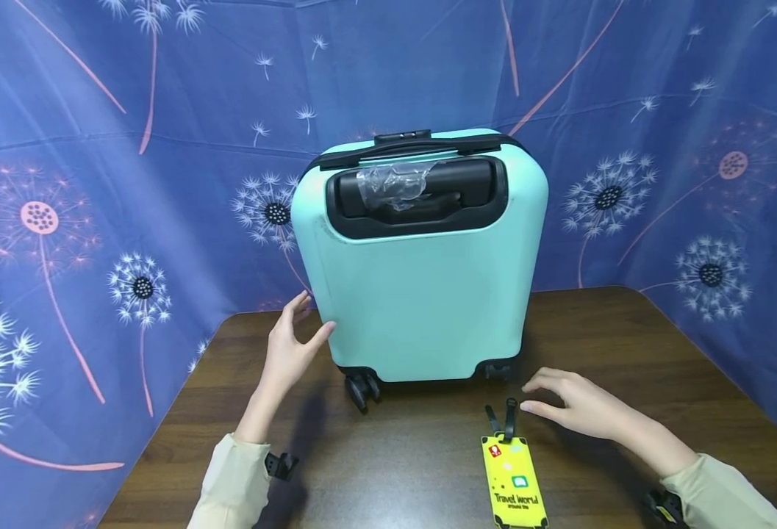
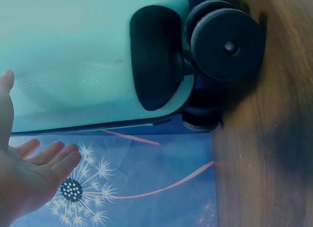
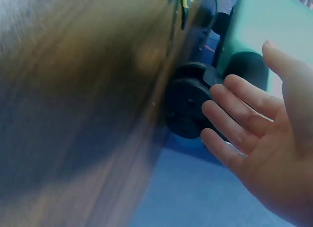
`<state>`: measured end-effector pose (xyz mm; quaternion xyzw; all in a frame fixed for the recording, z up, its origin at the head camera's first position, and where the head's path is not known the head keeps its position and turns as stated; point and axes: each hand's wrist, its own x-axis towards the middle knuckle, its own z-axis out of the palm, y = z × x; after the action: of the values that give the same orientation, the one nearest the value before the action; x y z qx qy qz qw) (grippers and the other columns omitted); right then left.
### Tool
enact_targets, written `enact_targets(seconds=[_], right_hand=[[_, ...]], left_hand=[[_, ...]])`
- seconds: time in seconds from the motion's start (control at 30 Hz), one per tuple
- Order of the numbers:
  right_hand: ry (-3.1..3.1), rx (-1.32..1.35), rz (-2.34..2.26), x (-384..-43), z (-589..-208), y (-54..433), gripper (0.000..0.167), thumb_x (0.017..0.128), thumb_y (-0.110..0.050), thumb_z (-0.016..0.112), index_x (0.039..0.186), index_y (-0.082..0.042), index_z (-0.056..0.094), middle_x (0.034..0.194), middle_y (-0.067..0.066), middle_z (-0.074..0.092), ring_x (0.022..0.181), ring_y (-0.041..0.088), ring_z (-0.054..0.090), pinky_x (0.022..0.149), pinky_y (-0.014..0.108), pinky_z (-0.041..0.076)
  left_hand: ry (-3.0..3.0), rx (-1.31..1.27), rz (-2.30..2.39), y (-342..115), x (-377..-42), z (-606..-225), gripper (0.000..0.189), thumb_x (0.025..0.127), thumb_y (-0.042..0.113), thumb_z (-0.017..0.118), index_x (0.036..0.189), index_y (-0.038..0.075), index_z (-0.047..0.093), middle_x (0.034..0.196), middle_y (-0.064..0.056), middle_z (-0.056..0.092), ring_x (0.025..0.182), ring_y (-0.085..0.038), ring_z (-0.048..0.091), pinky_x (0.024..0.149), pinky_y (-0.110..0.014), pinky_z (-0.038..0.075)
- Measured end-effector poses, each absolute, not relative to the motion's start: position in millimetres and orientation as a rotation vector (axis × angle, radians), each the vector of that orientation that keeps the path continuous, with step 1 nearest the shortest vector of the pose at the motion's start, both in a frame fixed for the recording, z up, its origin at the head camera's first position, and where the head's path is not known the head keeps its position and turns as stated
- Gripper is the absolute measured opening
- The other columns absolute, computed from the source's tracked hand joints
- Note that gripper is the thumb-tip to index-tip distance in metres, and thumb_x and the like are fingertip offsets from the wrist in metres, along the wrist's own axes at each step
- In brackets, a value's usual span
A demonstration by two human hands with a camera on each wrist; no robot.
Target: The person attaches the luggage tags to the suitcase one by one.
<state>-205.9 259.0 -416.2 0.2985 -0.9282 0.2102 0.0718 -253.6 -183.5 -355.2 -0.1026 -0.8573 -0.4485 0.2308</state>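
A mint-green suitcase (image 1: 428,301) stands upright on its wheels, its black handle recess (image 1: 421,192) partly wrapped in clear plastic. Beside its lower left edge is my left hand (image 1: 292,349), thumb and fingers spread, the thumb overlapping the edge in the head view. My right hand (image 1: 576,402) hovers over the table, to the right of the luggage tag's strap, with fingers loosely extended and nothing in them. The yellow luggage tag (image 1: 515,479), printed "Travel World", lies flat with its black strap (image 1: 510,420) unfastened. Black wheels (image 2: 227,46) show large in the left wrist view.
The dark wooden table (image 1: 388,448) has rounded back corners. Behind and around it hangs a blue cloth (image 1: 196,184) with dandelion prints, close behind the suitcase. Dark wrist cameras (image 1: 281,466) sit at both light sleeves (image 1: 236,477).
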Motion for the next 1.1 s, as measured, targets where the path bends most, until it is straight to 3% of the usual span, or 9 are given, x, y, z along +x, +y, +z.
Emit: enact_targets(seconds=[0.23,0.6,0.87,1.1], right_hand=[[-2.791,1.004,0.712,-208,-429,253,0.026,0.089,-0.042,0.061,0.097,-0.019,0.07,0.091,-0.016,0.061,0.083,0.001,0.059,0.069,0.028,0.053],[-2.853,1.146,0.831,-211,-445,249,0.02,0.087,-0.044,0.063,0.092,-0.025,0.069,0.087,-0.018,0.058,0.076,-0.005,0.05,0.061,0.021,0.047],[-2.871,1.162,0.9,-211,-452,247,0.024,0.085,-0.045,0.065,0.092,-0.023,0.069,0.085,-0.018,0.054,0.073,-0.002,0.047,0.058,0.018,0.043],[-2.87,1.188,1.324,-215,-459,243,0.017,0.084,-0.03,0.07,0.089,-0.015,0.062,0.074,-0.012,0.056,0.067,-0.002,0.05,0.053,0.018,0.043]], left_hand=[[-2.356,-0.269,-1.282,-178,-260,-348,0.074,0.083,0.046,0.068,0.144,0.021,0.034,0.139,-0.006,0.048,0.124,-0.023,0.05,0.105,-0.046,0.036],[-2.321,-0.299,-1.384,-167,-270,-343,0.082,0.08,0.041,0.073,0.145,0.018,0.029,0.139,-0.006,0.045,0.124,-0.025,0.048,0.101,-0.043,0.041],[-2.248,-0.314,-1.591,-155,-264,-334,0.081,0.079,0.028,0.076,0.144,0.015,0.031,0.138,-0.009,0.045,0.125,-0.025,0.049,0.1,-0.04,0.045],[-2.235,-0.296,-1.592,-156,-258,-332,0.079,0.08,0.024,0.076,0.145,0.014,0.031,0.139,-0.011,0.044,0.125,-0.026,0.049,0.099,-0.041,0.045]])
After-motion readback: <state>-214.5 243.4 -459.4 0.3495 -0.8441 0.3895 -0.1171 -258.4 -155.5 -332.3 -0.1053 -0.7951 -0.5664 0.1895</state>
